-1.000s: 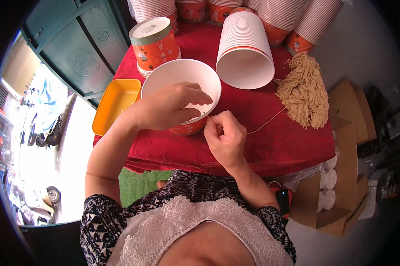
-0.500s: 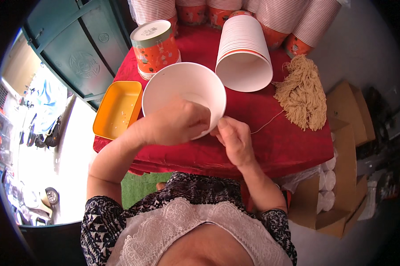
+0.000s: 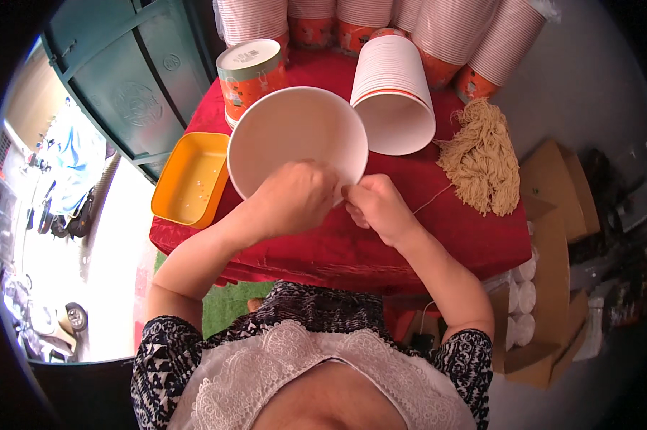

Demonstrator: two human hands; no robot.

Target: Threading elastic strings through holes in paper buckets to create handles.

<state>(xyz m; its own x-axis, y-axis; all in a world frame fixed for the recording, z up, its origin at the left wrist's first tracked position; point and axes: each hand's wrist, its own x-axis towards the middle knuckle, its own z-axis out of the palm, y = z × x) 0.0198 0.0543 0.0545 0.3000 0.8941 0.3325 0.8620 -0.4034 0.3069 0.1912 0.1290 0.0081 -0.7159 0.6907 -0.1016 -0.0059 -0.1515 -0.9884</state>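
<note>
A large white paper bucket point(image 3: 295, 132) is tipped so its open mouth faces me. My left hand point(image 3: 298, 197) is closed at its near rim, knuckles up, and the fingertips are hidden. Just outside the rim on the right, my right hand point(image 3: 381, 208) is closed in a pinch, almost meeting the left. A thin beige string point(image 3: 434, 198) leads to my right hand from a bundle of strings point(image 3: 485, 161) on the right. What lies between the fingertips is too small to see clearly.
A red cloth point(image 3: 452, 236) covers the table. A yellow tray point(image 3: 162, 193) with small bits sits left. Behind are an upside-down orange bucket point(image 3: 248, 64), a lying stack of white buckets point(image 3: 391, 79) and wrapped stacks point(image 3: 456, 32). A cardboard box point(image 3: 553, 265) stands on the floor right.
The bucket's mouth has turned more toward me. My left hand has moved right along the rim, and my right hand has rotated inward with its fingers closer to the left hand.
</note>
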